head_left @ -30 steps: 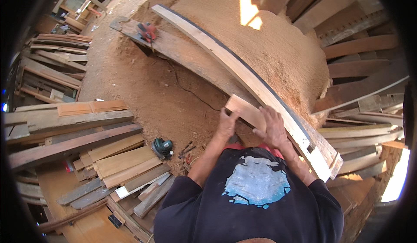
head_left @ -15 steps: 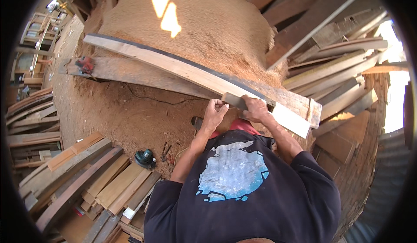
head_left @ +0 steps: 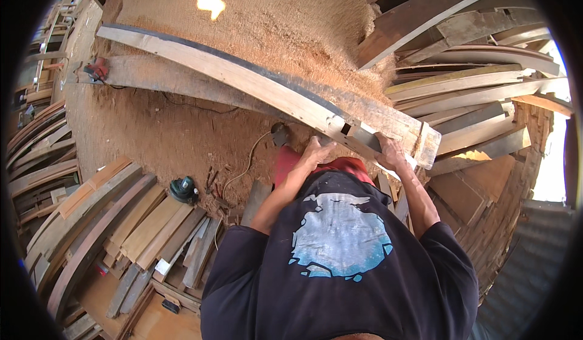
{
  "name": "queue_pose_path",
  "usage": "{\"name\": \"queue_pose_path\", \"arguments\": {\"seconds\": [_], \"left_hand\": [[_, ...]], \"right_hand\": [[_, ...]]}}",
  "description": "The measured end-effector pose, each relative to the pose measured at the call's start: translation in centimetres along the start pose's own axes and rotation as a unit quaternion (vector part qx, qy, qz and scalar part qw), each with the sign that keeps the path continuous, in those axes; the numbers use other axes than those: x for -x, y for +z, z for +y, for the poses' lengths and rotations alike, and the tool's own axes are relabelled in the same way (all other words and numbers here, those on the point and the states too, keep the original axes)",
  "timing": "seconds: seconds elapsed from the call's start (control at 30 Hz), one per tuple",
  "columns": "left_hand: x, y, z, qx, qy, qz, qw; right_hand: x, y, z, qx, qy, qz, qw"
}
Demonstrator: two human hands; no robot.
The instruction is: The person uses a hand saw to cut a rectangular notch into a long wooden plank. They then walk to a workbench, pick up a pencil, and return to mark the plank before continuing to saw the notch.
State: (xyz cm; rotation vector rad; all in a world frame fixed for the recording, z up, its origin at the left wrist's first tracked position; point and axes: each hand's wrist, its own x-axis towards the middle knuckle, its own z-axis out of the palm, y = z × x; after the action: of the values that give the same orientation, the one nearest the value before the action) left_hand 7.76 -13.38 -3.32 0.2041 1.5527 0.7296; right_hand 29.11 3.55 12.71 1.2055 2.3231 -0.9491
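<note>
A long pale wooden beam (head_left: 243, 85) with a dark far edge runs from the upper left down to my body, with a dark square hole near its near end. My right hand (head_left: 392, 153) is closed on a short grey-brown wooden block (head_left: 364, 136), which lies along the beam just right of the hole. My left hand (head_left: 316, 152) is at the beam's near edge, its fingers bent in beside a small dark grey piece. What exactly they grip is hard to make out. Under the beam is a wide weathered plank (head_left: 182, 80).
A red power tool (head_left: 97, 70) rests at the plank's far left end. On the lower left, a dark green power tool (head_left: 183, 189) sits beside stacked boards (head_left: 143, 234) and a cord (head_left: 248, 165). Sawdust (head_left: 261, 18) is heaped beyond the beam; curved timbers (head_left: 467, 76) lean at the right.
The short block has moved right from between my hands onto the beam's near end, with my right hand on it. The square hole now shows. My view has shifted slightly.
</note>
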Motion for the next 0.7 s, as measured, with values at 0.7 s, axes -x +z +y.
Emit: {"name": "queue_pose_path", "arguments": {"seconds": [0.7], "left_hand": [[-2.4,5.8,1.7,-0.007,0.012,0.118,0.993]], "right_hand": [[-3.5,1.4,-4.2,0.082,0.017,-0.003,0.997]]}}
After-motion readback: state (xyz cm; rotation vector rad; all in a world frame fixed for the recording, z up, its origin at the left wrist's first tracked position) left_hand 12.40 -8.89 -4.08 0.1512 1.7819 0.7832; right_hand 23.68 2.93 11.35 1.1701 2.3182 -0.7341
